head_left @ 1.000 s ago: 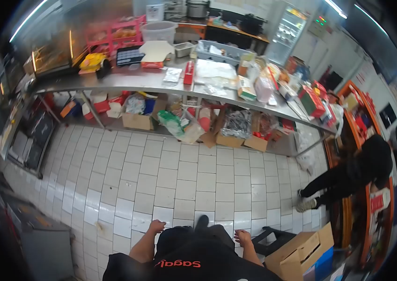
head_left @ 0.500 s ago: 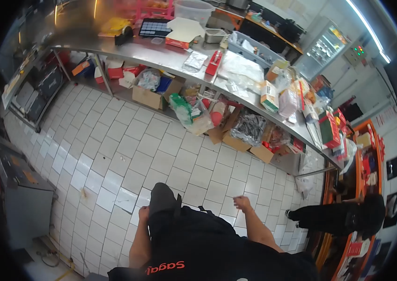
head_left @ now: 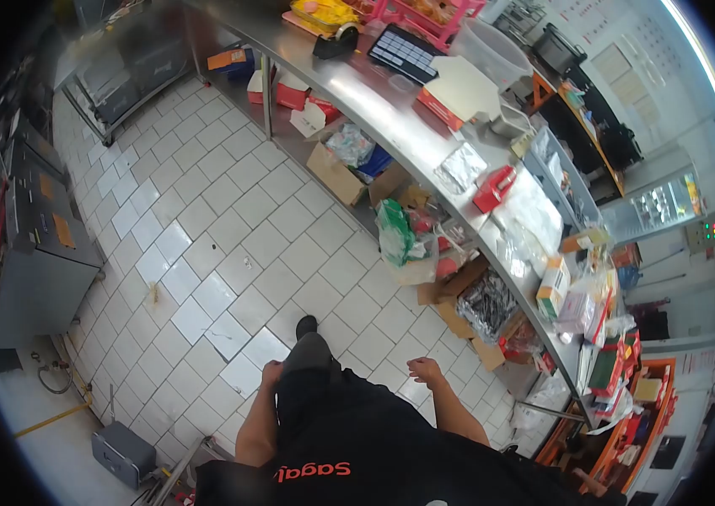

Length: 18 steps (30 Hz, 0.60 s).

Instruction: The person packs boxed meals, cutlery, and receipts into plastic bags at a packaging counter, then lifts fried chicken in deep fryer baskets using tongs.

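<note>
My left hand [head_left: 271, 374] hangs beside my left thigh, its fingers curled in and nothing visible in them. My right hand [head_left: 425, 371] is held out over the tiled floor, fingers loosely bent and apart, with nothing in it. Neither hand touches the long steel table [head_left: 374, 105]. Closest to my right hand is an open carton of dark wrapped items [head_left: 490, 305] under that table. A dark shoe [head_left: 307, 325] shows ahead of my left leg.
On the table stand a red box-like object [head_left: 494, 189], a black keypad [head_left: 405, 53] and a clear tub [head_left: 490, 52]. Bags and cartons crowd the lower shelf. Grey cabinets [head_left: 41, 244] line the left, and a grey case [head_left: 124, 454] sits lower left. Another person's hand [head_left: 591, 483] shows lower right.
My view has turned, so the table now slants steeply and looks closer. My left foot has come into sight. The person at the right has shifted mostly out of the picture.
</note>
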Available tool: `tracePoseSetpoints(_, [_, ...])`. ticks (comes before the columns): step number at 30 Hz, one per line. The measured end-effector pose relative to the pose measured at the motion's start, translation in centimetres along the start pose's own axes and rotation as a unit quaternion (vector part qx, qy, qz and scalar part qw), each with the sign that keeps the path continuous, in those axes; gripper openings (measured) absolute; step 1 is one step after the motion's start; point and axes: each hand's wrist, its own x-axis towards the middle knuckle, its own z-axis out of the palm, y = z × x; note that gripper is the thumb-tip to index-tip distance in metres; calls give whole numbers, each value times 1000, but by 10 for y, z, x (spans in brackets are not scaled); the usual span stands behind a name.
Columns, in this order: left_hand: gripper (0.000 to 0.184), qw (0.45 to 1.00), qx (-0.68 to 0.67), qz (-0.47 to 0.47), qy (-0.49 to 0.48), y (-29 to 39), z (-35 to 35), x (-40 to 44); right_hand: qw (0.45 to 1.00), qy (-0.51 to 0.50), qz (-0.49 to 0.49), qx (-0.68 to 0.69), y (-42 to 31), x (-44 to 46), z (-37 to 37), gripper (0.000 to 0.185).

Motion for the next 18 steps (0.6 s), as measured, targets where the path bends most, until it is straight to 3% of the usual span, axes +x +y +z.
tracePoseSetpoints(2, [47,999,-37,-29,20,50,-23,24,1000,-7,15,-17,-34,12,-4,28])
tracePoseSetpoints(5, [30,964,-244,-102,-28,110,-57,53,1000,-5,-23,-19,-84,33,-16,27])
tracePoseSetpoints(7, [30,958,-276,-75,1,141,-80,72,996,21,-90,-3,-124,40,-22,25])
tracePoseSetpoints(13, [31,940,-334,-48,49,218,-141,90,985,2,-168,29,-207,79,-30,29])
tracePoseSetpoints(17, [27,914,-384,-63,111,222,-135,92,987,-55,-141,-59,-218,138,-38,27])
tracePoseSetpoints(18, [26,910,-392,-62,123,214,-128,93,944,-116,-182,-248,-220,165,-43,29])
